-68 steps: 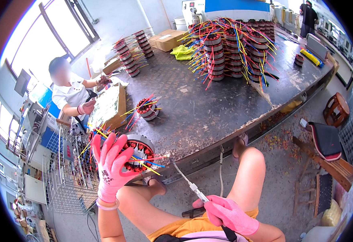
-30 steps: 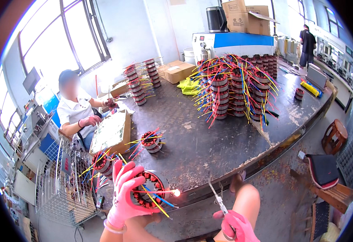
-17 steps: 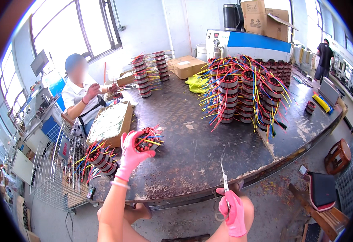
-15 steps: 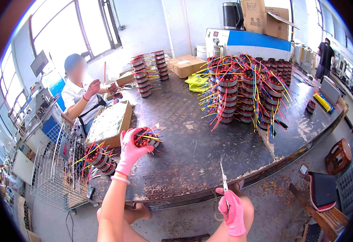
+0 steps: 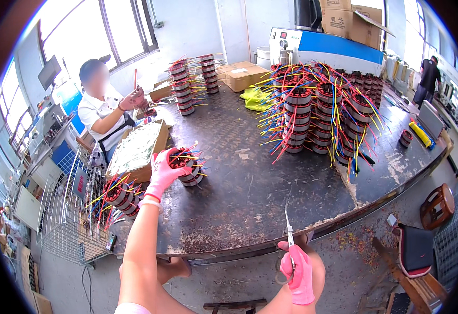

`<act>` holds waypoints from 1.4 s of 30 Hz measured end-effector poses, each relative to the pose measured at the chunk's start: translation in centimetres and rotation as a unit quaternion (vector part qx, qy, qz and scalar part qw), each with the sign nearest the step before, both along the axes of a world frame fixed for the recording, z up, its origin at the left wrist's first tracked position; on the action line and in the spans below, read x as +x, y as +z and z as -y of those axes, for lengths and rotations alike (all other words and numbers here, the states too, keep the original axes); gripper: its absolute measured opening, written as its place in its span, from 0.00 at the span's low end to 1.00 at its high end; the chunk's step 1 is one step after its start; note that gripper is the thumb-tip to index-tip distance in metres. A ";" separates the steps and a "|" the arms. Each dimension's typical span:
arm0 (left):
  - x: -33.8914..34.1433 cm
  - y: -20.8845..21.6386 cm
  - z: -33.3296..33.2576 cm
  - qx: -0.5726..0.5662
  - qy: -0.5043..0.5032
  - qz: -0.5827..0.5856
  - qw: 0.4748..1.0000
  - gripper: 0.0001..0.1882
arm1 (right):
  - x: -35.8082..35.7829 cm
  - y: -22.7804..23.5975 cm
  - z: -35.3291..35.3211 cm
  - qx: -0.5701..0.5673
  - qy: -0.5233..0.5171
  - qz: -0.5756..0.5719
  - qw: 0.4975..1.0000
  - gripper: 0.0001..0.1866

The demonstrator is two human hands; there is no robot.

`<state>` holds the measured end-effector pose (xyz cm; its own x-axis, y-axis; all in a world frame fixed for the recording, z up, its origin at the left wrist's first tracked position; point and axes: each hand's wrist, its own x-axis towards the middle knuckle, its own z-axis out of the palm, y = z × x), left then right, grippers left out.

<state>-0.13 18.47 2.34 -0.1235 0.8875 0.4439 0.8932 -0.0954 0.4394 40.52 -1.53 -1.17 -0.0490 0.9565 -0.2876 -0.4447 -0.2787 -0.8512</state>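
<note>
My left hand [image 5: 167, 171], in a pink glove, closes on the upper wire-wound motor stator [image 5: 181, 159] of a short stack. Beneath it a lower stator [image 5: 191, 179] stands on the dark table, its coloured leads sticking out to the right. In my right hand [image 5: 298, 272], also pink-gloved, is a slim metal tool [image 5: 290, 230] with a ring handle and a long, thin bent tip; its exact kind is unclear. The tip points away from me over the table's front edge. Another stack of stators [image 5: 122, 199] leans over beside my left forearm.
Tall stator stacks [image 5: 297, 120] with tangled leads fill the table's right half; more stacks [image 5: 182, 86] stand farther back. An open carton [image 5: 158, 138] sits left, beside a seated person [image 5: 106, 112]. A wire cart [image 5: 72, 220] adjoins the table's left side. A stool [image 5: 437, 205] stands right.
The stator in my left hand has moved slightly left and away from me and now sits on top of another. The view has shifted a little. My right hand keeps its hold on the tool.
</note>
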 end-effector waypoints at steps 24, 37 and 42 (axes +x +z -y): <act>-1.4 0.3 -0.3 -0.056 -0.049 -0.079 0.994 0.45 | -1.0 0.8 0.6 0.035 0.007 0.052 0.998 0.25; -0.3 -0.3 -0.3 0.003 -0.061 -0.036 0.997 0.38 | -1.7 3.4 1.0 0.009 -0.071 0.061 0.996 0.18; -0.9 0.6 -0.3 -0.053 -0.079 -0.063 0.993 0.39 | -0.7 0.5 0.7 0.018 -0.006 0.072 0.997 0.26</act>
